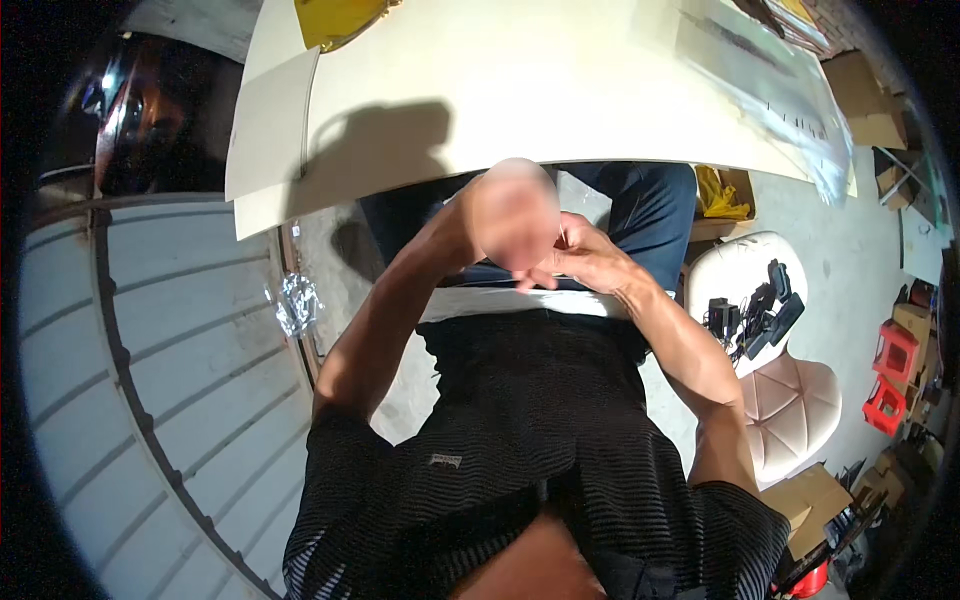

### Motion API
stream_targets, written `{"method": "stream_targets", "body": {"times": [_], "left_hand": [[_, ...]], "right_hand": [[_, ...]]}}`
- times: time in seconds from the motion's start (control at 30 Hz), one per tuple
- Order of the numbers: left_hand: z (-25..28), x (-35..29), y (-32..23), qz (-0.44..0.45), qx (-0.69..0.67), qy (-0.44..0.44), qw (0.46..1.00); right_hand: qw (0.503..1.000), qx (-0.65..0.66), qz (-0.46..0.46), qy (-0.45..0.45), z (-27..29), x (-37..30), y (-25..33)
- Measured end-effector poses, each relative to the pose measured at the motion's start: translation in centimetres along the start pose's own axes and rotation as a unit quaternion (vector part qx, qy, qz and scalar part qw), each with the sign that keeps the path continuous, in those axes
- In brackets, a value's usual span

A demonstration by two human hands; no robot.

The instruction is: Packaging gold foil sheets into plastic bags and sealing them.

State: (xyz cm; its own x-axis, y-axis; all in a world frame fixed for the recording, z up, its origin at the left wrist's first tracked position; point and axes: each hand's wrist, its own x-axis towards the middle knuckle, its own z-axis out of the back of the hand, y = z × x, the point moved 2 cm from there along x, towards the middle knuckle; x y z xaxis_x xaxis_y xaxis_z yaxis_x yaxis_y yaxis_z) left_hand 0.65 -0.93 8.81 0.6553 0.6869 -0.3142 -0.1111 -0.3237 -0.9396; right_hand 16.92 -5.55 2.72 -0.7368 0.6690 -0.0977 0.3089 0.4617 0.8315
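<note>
My left hand [510, 215] and my right hand [593, 258] meet above my lap, just in front of the white table's [560, 110] near edge. A blurred patch covers most of the left hand, so its fingers do not show clearly. Right beside it, the fingers of my right hand curl in toward the left one, with the thumb raised. Whatever lies between the two hands, if anything, is hidden. A strip of white cloth [530, 301] shows at my waist below them.
A pale panel [272, 130] and a yellow item [340, 20] lie on the table's left; clear plastic sheets [770, 95] on its right. A cream chair [735, 265] holds black adapters and cables [755, 315]. Red stools [893, 352] and cardboard boxes [815, 500] stand farther right.
</note>
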Motion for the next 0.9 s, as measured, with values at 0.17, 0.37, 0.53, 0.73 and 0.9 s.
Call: {"method": "stream_targets", "body": {"times": [0.17, 0.37, 0.53, 0.73, 0.9], "left_hand": [[1.3, -0.8, -0.1, 0.028, 0.053, 0.031, 0.998], [1.8, -1.8, 0.9, 0.055, 0.231, 0.097, 0.967], [1.3, -1.4, 0.3, 0.102, 0.133, 0.098, 0.981], [0.1, -0.8, 2.6, -0.054, -0.149, -0.079, 0.984], [-0.3, -0.8, 3.4, -0.249, 0.318, -0.105, 0.909]], "right_hand": [[0.982, -0.169, -0.031, -0.079, 0.1, -1.2, 3.6], [0.901, -0.409, 0.042, -0.138, -0.2, -2.0, 5.1], [0.842, -0.477, 0.153, -0.198, 0.7, -1.9, 4.5], [0.887, -0.415, 0.059, -0.196, -1.9, -2.3, 1.9], [0.866, -0.471, 0.08, -0.148, -2.3, -2.3, 5.4]]}}
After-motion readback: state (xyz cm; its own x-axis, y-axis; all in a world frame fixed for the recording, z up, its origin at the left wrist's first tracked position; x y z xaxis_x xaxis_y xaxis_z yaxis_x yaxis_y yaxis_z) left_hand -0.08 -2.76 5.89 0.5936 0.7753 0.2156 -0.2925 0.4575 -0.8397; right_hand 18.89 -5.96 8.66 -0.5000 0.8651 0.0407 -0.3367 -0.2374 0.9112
